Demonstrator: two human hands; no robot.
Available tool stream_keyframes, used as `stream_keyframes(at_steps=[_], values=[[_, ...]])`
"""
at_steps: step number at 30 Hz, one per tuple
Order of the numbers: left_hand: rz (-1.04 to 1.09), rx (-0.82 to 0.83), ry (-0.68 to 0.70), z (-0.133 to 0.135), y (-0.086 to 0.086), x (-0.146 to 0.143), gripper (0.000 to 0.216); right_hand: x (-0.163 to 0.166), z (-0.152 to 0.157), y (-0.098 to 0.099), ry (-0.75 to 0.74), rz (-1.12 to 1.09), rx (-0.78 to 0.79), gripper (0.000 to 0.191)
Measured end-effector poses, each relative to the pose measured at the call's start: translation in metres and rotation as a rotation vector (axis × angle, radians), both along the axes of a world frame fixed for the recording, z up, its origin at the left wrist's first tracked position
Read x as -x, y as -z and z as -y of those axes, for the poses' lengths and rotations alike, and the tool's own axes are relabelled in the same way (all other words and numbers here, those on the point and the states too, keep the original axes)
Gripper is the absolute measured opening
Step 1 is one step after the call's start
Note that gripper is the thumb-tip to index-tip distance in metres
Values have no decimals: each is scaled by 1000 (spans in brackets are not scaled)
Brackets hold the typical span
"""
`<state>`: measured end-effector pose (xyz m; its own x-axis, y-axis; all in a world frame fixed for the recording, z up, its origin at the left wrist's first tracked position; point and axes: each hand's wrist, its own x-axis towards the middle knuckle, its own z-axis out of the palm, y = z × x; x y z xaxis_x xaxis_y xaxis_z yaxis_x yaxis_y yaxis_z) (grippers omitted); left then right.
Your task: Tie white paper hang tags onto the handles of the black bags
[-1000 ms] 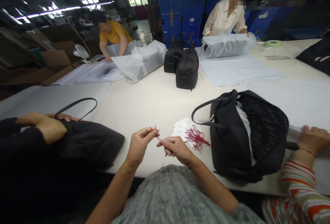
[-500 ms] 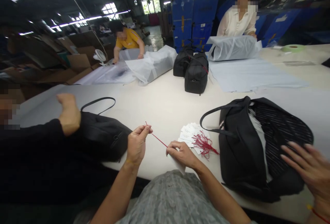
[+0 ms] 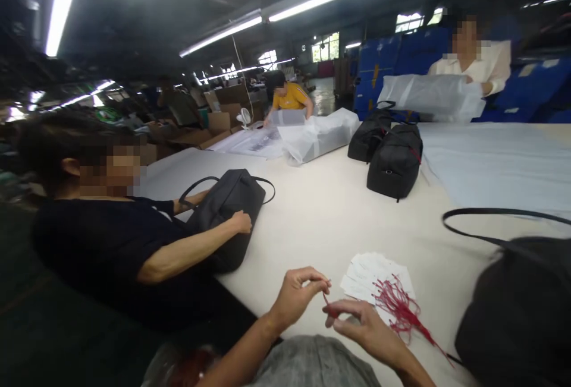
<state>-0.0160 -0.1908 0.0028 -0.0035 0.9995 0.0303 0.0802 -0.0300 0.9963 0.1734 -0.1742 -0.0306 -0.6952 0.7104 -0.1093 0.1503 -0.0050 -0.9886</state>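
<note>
My left hand (image 3: 297,298) pinches a thin red string (image 3: 325,299) between thumb and fingertips. Close beside it, my right hand (image 3: 366,324) is closed on the lower part of the same string, with thumb and forefinger near each other. The white card seen with this string earlier cannot be made out now. Just beyond my right hand lies a fan of white hang tags (image 3: 359,273) on the table. Their red strings (image 3: 397,304) are gathered in a bunch pointing toward me. To the right stands a black bag (image 3: 513,310) with a raised loop handle.
At my left, a co-worker in a dark top (image 3: 111,238) handles a black bag (image 3: 229,220). Two black bags (image 3: 395,161) stand farther back on the pale table (image 3: 307,214). Wrapped bundles (image 3: 321,134) and two more people are at the far side.
My view has swung left, so things sit farther right. My hands have come closer together, shortening the stretch of string between them. The left co-worker's hands now hold the bag; the right co-worker's hand left view.
</note>
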Motion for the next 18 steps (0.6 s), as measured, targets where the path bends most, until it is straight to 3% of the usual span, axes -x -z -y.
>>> stream_keyframes(at_steps=[4,8,14,18], values=[[-4,-79,27,2,-4,-7,12,21,10,-4,76,-194,119,42],[86,-90,47,7,-12,-4,14,34,19,8,226,-285,300,45],[377,112,78,24,1,-6,24,27,27,24,104,-169,291,53],[335,165,58,22,5,-1,24,26,30,26,78,-109,274,57]])
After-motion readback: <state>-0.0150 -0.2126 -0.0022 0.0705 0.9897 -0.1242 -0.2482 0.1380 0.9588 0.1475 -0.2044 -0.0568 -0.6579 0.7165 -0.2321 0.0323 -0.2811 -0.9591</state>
